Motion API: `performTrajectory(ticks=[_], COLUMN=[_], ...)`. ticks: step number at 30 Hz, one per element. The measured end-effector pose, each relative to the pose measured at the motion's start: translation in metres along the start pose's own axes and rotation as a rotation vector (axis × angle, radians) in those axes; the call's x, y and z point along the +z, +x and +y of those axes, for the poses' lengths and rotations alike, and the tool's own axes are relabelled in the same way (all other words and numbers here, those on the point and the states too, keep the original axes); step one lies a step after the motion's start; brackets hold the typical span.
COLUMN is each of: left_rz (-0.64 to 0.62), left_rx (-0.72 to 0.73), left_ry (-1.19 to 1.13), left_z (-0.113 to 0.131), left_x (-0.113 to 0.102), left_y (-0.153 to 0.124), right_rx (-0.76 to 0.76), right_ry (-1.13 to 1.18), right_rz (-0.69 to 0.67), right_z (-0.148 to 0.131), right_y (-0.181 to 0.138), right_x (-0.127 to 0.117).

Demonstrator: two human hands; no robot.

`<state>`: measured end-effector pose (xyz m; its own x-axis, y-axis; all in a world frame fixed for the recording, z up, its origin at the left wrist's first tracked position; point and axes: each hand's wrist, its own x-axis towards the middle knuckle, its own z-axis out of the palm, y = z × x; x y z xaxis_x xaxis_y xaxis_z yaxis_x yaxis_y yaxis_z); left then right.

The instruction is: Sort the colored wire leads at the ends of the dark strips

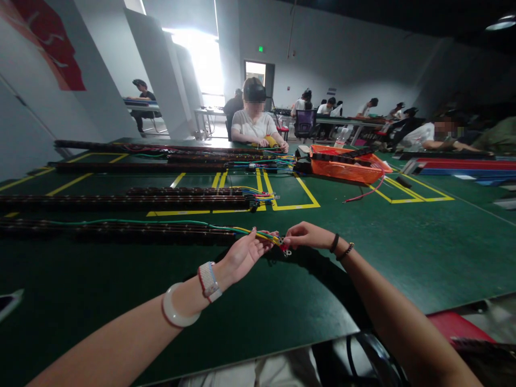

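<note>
My left hand (245,253) is closed round a bundle of coloured wires (264,235) that runs out of the end of a long dark strip (116,231) lying across the green table (403,252). My right hand (307,235) pinches the wire ends, where small red terminals (284,248) show between the two hands. A green wire (121,221) trails left along the strip. A white bangle and a woven band sit on my left wrist, dark bracelets on my right.
More long dark strips (129,202) with coloured wire ends lie further back. An orange basket (346,164) stands at the back right, with a loose red wire (365,193) beside it. A person (258,121) sits across the table; others sit at tables behind.
</note>
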<state>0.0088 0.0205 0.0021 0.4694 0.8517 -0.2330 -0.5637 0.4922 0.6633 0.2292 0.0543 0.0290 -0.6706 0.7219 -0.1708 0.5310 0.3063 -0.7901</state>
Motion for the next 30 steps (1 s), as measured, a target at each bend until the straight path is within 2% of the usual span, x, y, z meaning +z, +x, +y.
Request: performTrajectory(ticks=[3,7,12,17,21,26,30], left_rz=[-0.009,0.024,0.118,0.054,0.041,-0.011,-0.021], left_rx=[-0.003,0.002,0.005,0.018,0.041,0.061,0.055], left_ry=[-0.001,0.004,0.004,0.008,0.017,0.027,0.041], left_z=[0.0,0.0,-0.001,-0.002,-0.003,-0.004,-0.004], left_x=[0.0,0.002,0.002,0.0,-0.001,-0.003,-0.003], left_y=[0.0,0.0,0.001,0.003,0.004,0.004,0.004], right_rx=[0.01,0.012,0.128,0.214,0.182,0.184,0.194], right_ry=[0.023,-0.038,0.079,0.213,0.319,0.472,0.547], right_rz=[-0.145,-0.215,-0.312,-0.459,-0.564,-0.767,-0.788], right_z=[-0.002,-0.008,-0.01,-0.014,-0.018,-0.028,-0.034], right_y=[0.0,-0.001,-0.003,-0.003,-0.004,-0.009,-0.013], right_x=[0.003,0.006,0.015,0.025,0.027,0.024,0.022])
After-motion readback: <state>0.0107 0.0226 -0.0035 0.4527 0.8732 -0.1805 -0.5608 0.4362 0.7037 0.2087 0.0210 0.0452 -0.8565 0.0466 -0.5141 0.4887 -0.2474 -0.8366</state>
